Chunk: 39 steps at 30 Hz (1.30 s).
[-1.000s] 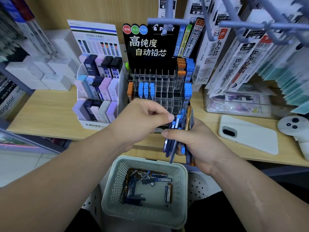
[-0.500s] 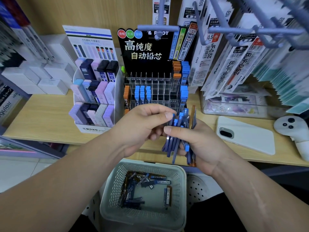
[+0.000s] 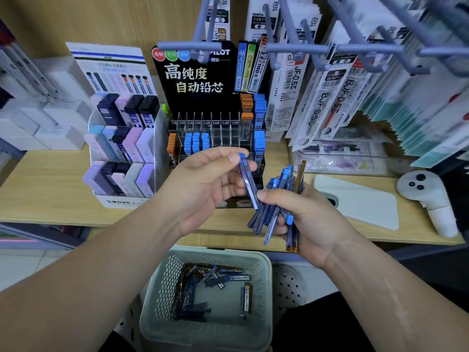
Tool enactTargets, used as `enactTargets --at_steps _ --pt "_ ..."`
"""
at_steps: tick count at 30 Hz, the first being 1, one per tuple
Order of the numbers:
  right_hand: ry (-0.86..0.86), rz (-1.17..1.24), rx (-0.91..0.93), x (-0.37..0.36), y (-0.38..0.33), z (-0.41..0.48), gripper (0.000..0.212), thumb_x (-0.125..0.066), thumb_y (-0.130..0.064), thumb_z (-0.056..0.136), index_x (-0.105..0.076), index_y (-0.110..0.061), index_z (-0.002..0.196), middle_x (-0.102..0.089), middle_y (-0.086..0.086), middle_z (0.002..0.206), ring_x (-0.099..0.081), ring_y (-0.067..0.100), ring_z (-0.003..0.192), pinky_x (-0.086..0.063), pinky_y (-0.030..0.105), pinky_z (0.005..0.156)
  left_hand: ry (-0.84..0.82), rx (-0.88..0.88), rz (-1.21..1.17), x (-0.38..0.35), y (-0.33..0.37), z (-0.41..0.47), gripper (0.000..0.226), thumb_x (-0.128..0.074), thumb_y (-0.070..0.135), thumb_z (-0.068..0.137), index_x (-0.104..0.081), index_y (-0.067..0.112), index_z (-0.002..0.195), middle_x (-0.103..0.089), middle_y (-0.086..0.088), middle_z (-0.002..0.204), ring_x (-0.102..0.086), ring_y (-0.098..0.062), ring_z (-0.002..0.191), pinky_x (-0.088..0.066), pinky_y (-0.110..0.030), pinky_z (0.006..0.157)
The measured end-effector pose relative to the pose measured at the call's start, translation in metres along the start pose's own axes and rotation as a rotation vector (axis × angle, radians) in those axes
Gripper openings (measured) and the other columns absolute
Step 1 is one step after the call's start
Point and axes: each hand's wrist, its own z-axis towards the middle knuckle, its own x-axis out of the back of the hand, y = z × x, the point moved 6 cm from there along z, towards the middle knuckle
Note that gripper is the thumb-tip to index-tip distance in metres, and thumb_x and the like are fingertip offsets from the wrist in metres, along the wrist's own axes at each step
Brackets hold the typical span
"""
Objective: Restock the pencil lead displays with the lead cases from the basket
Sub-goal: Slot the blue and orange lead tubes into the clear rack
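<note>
Since a second ago the left hand (image 3: 203, 184) has drawn one blue lead case (image 3: 248, 181) clear of the bundle (image 3: 279, 207), pinched between thumb and fingertips. Right hand (image 3: 304, 214) stays clenched round that bundle. Best to match the case's label to a clear display slot (image 3: 223, 134) and slide it in upright.

The lead case (image 3: 247, 180) pinched in the left hand (image 3: 203, 189) is translucent blue with a bright blue cap. The bundle (image 3: 281, 207) in the right hand (image 3: 309, 219) is mostly blue, with one amber case. The basket (image 3: 162, 295) is pale grey-green with a perforated pattern. The display (image 3: 203, 80) backing is black with cream lettering.
</note>
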Motion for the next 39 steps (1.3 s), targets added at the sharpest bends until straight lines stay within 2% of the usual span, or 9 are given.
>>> enactTargets --at_steps 5,8,11,14,18,21,29,35,39 --pt "0.022 -0.01 0.013 0.005 -0.001 -0.001 0.01 -0.067 0.002 0.088 -0.063 -0.007 0.083 -0.061 0.002 0.058 -0.048 0.009 0.04 -0.033 0.02 0.039 0.032 -0.027 0.0 -0.008 -0.005 0.001 0.028 -0.059 0.019 0.085 -0.066 0.006 0.109 -0.073 -0.014 0.094 -0.06 -0.021 0.077 -0.056 -0.031 0.068" --pt "0.069 -0.019 0.023 0.01 -0.002 -0.002 0.012 -0.071 0.001 0.084 -0.063 -0.005 0.09 -0.063 0.01 0.068 -0.051 0.013 0.043 -0.035 0.022 0.039 0.005 -0.021 0.043 -0.014 -0.005 0.002 0.019 -0.062 0.018 0.086 -0.069 0.007 0.1 -0.07 -0.013 0.091 -0.062 -0.019 0.076 -0.055 -0.028 0.066" --pt "0.133 -0.052 0.036 0.018 -0.002 -0.001 0.016 -0.075 -0.001 0.082 -0.064 -0.01 0.089 -0.069 0.012 0.074 -0.059 0.023 0.055 -0.037 0.021 0.04 0.038 -0.04 0.143 -0.015 -0.003 0.004 0.013 -0.062 0.006 0.092 -0.073 0.009 0.087 -0.069 -0.013 0.084 -0.062 -0.019 0.07 -0.053 -0.026 0.061" --pt "0.196 -0.069 0.039 0.025 0.0 0.001 0.02 -0.079 -0.007 0.08 -0.063 -0.009 0.093 -0.07 0.018 0.083 -0.06 0.033 0.069 -0.036 0.023 0.041 0.121 -0.112 0.241 -0.014 0.005 0.008 0.013 -0.063 -0.002 0.091 -0.072 0.006 0.088 -0.071 -0.012 0.079 -0.063 -0.019 0.067 -0.054 -0.027 0.06" --pt "0.289 -0.053 0.038 0.035 -0.001 0.001 0.023 -0.08 -0.008 0.079 -0.06 -0.008 0.092 -0.067 0.015 0.078 -0.05 0.028 0.066 -0.036 0.025 0.042 0.258 -0.295 0.443 -0.007 0.021 0.013 0.016 -0.072 -0.003 0.085 -0.072 0.013 0.089 -0.069 -0.002 0.072 -0.065 -0.017 0.064 -0.055 -0.028 0.061" --pt "0.304 -0.05 0.026 0.037 -0.001 0.001 0.023 -0.08 -0.009 0.08 -0.059 -0.01 0.091 -0.068 0.013 0.077 -0.051 0.03 0.071 -0.037 0.025 0.044 0.269 -0.375 0.596 -0.005 0.026 0.015 0.02 -0.077 0.001 0.083 -0.072 0.02 0.089 -0.07 0.001 0.076 -0.067 -0.018 0.07 -0.059 -0.032 0.07" --pt "0.311 -0.069 0.016 0.038 0.001 0.002 0.025 -0.081 -0.011 0.078 -0.06 -0.012 0.091 -0.069 0.013 0.079 -0.058 0.033 0.073 -0.039 0.024 0.044 0.225 -0.534 0.983 -0.016 0.014 0.018 0.019 -0.077 0.005 0.083 -0.072 0.022 0.09 -0.068 0.011 0.081 -0.066 -0.005 0.076 -0.053 -0.013 0.072" --pt "0.301 -0.084 0.018 0.038 0.002 0.004 0.024 -0.081 -0.011 0.078 -0.061 -0.011 0.091 -0.067 0.014 0.079 -0.056 0.03 0.072 -0.038 0.024 0.044 0.27 -0.684 1.125 -0.018 0.016 0.023 0.014 -0.079 0.007 0.081 -0.077 0.013 0.093 -0.063 0.007 0.075 -0.057 -0.001 0.067 -0.05 -0.015 0.067" --pt "0.295 -0.077 0.013 0.037 0.003 0.004 0.024 -0.081 -0.01 0.078 -0.061 -0.01 0.091 -0.068 0.015 0.081 -0.057 0.031 0.072 -0.039 0.023 0.044 0.287 -0.67 1.112 -0.016 0.017 0.028 0.014 -0.079 0.007 0.082 -0.077 0.014 0.093 -0.065 0.003 0.074 -0.057 -0.004 0.068 -0.052 -0.017 0.068"
